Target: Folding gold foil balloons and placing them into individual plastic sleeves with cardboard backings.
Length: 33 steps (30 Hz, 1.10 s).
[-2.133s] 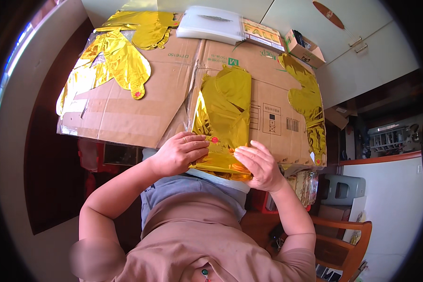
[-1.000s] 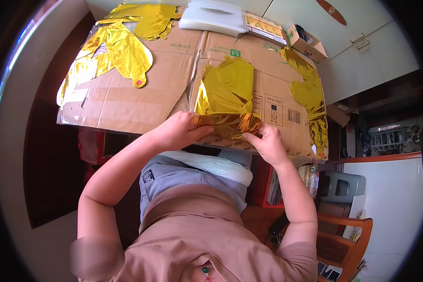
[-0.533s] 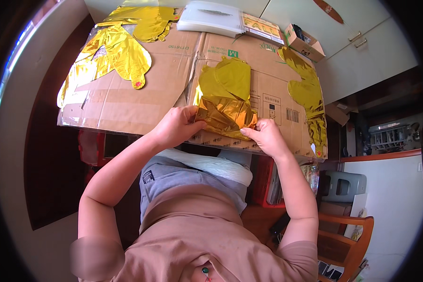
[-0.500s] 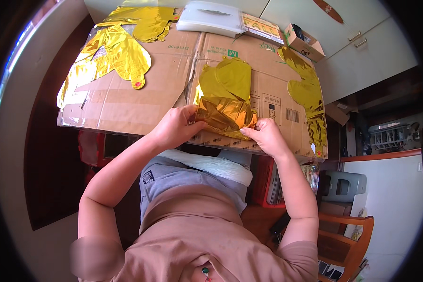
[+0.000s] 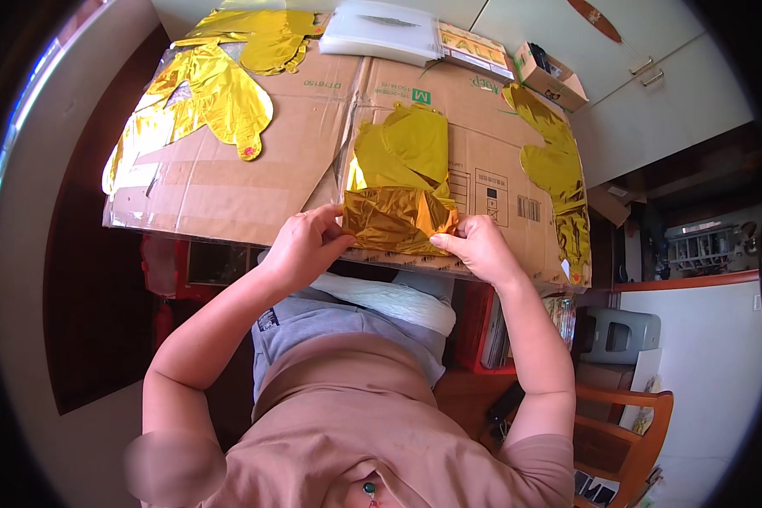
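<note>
A gold foil balloon (image 5: pixel 402 157) lies flat and partly folded on the cardboard in front of me. Its near part is turned over and shows a crinkled, orange-gold face. At the left edge of that fold, my left hand (image 5: pixel 305 245) is closed, thumb and fingers pinching the foil. My right hand (image 5: pixel 476 247) pinches the right corner, the thumb lying on top. More flat gold foil balloons rest on the cardboard: one (image 5: pixel 229 106) at the left, another (image 5: pixel 279 42) at the far left, and a long curved one (image 5: pixel 552 161) along the right edge.
Flattened cardboard (image 5: pixel 305 127) covers the table. Along its far edge stand a stack of clear plastic sleeves (image 5: pixel 381 34), a printed box (image 5: pixel 474 51) and a small open carton (image 5: pixel 550 76) with dark items. A wooden chair (image 5: pixel 652 432) is at the lower right.
The folded near part of the balloon has shifted slightly left and lies flatter and wider. My left hand has moved a little left and nearer to me; my right hand has barely moved.
</note>
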{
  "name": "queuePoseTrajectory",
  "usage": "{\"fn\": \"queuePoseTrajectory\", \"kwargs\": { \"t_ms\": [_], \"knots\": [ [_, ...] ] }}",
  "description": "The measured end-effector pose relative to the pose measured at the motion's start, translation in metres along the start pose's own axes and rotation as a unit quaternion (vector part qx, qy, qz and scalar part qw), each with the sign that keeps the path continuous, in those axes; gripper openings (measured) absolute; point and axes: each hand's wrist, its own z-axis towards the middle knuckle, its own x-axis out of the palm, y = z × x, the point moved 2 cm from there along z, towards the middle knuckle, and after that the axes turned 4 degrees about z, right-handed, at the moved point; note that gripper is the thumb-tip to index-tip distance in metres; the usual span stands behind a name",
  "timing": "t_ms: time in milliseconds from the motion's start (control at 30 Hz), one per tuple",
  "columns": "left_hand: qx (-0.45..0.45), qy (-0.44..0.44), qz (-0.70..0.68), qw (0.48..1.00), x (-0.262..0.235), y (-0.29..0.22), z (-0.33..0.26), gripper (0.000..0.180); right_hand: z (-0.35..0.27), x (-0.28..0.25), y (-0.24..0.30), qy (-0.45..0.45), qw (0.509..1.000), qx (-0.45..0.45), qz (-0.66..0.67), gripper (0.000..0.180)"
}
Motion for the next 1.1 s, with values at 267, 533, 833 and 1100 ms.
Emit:
{"fn": "queuePoseTrajectory", "kwargs": {
  "t_ms": [267,533,833,1100],
  "knots": [
    [-0.007,-0.001,0.027,1.0,-0.001,-0.007,0.004,0.073,0.003,0.004,0.005,-0.022,0.999,0.001,0.037,0.026],
    [0.033,-0.034,0.069,0.997,0.006,0.004,-0.001,0.084,0.011,0.006,0.002,-0.013,0.999,0.027,0.027,0.023],
    [0.23,-0.105,0.356,0.9,0.015,-0.039,0.008,0.093,0.02,0.008,-0.013,0.0,1.0,0.014,0.025,0.024],
    [0.26,-0.003,0.385,0.885,0.055,-0.008,0.016,0.097,0.011,0.003,0.004,-0.004,0.997,0.05,-0.054,0.028]
  ]
}}
